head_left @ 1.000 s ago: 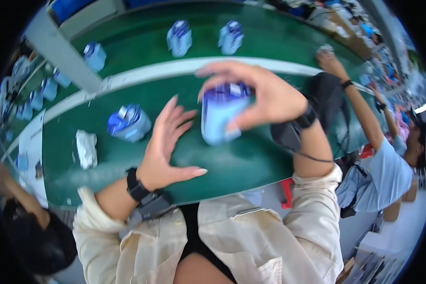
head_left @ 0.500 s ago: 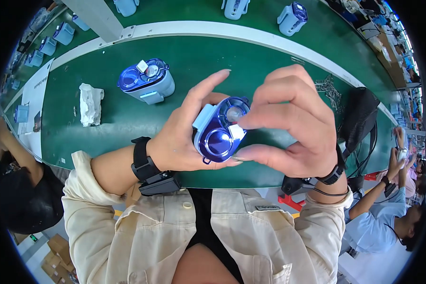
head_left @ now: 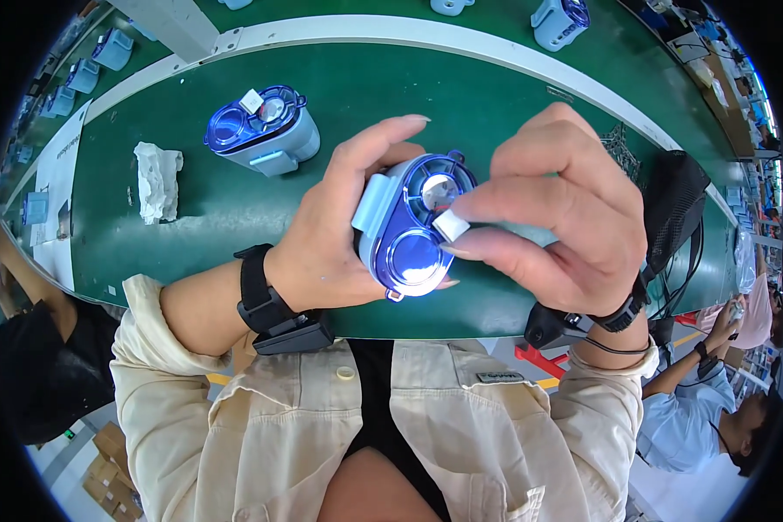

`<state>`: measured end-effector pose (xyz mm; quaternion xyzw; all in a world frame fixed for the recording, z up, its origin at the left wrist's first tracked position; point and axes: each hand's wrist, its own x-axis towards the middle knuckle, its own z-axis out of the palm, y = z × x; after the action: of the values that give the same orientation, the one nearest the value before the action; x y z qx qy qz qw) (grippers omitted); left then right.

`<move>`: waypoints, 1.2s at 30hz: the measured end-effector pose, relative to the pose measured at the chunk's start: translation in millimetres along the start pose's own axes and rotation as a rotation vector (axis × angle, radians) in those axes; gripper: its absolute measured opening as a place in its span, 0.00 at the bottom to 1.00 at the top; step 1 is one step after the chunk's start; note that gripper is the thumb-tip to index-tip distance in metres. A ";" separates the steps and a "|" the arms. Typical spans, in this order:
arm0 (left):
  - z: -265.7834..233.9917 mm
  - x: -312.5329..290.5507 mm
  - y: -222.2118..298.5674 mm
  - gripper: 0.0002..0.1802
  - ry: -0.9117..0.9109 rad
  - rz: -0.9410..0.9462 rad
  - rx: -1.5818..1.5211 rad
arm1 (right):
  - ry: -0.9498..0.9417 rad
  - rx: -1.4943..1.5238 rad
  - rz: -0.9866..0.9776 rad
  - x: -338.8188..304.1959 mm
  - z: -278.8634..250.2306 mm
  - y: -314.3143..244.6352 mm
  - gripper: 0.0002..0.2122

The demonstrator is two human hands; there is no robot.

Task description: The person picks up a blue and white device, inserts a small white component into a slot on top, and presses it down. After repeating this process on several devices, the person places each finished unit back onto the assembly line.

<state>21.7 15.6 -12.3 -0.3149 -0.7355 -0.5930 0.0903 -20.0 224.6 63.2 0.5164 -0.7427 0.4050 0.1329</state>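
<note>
My left hand (head_left: 326, 239) is wrapped round a light-blue plastic device (head_left: 373, 207), tilted so that its shiny dark-blue top with two round rings faces me. A clear disc sits in the upper ring. At the device's right edge, between the rings, my right hand (head_left: 557, 209) pinches a small white block (head_left: 451, 226) between thumb and forefinger. Whether the block is fastened to the device I cannot tell. A second device (head_left: 265, 130) of the same kind stands on the green table at the back left, with a similar white block (head_left: 251, 101) on its top.
Crumpled white paper (head_left: 157, 183) lies on the green table (head_left: 209, 252) at the left. A heap of small metal parts (head_left: 619, 150) and a black mesh bag (head_left: 674, 204) with cables lie at the right. Behind a white rail (head_left: 391, 30) stand more devices (head_left: 558, 23). People sit on both sides.
The white block stands up more from the device's top, with my right thumb and forefinger closed on it. The device has moved slightly right. My view has shifted a little.
</note>
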 end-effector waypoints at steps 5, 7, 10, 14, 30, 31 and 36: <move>3.7 -7.2 -2.9 0.57 0.039 -0.040 -0.005 | -0.063 0.171 0.226 -1.8 -1.2 -7.9 0.11; 1.4 -7.8 -1.5 0.61 -0.002 -0.064 0.090 | -0.073 0.424 0.514 -3.5 -1.3 -10.7 0.09; 1.1 -6.3 -1.0 0.63 -0.014 -0.059 0.158 | -0.020 0.167 0.400 -4.4 3.4 -14.1 0.08; 0.8 -4.8 -2.6 0.61 0.015 -0.033 0.211 | 0.076 -0.138 0.198 -6.1 14.9 -14.0 0.09; 2.0 -8.0 -4.2 0.55 0.043 -0.086 0.232 | 0.094 -0.064 0.372 -10.1 22.6 -10.7 0.12; 1.7 -8.1 -3.8 0.55 0.045 -0.067 0.250 | 0.097 0.085 0.493 -9.1 22.2 -8.9 0.12; 2.0 -1.3 -5.6 0.57 -0.054 0.082 0.156 | 0.296 0.881 0.890 -6.9 32.9 -2.1 0.12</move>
<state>19.9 16.4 -18.1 -0.3529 -0.7681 -0.5209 0.1189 -7.9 204.6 39.0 0.1037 -0.6236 0.7557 -0.1712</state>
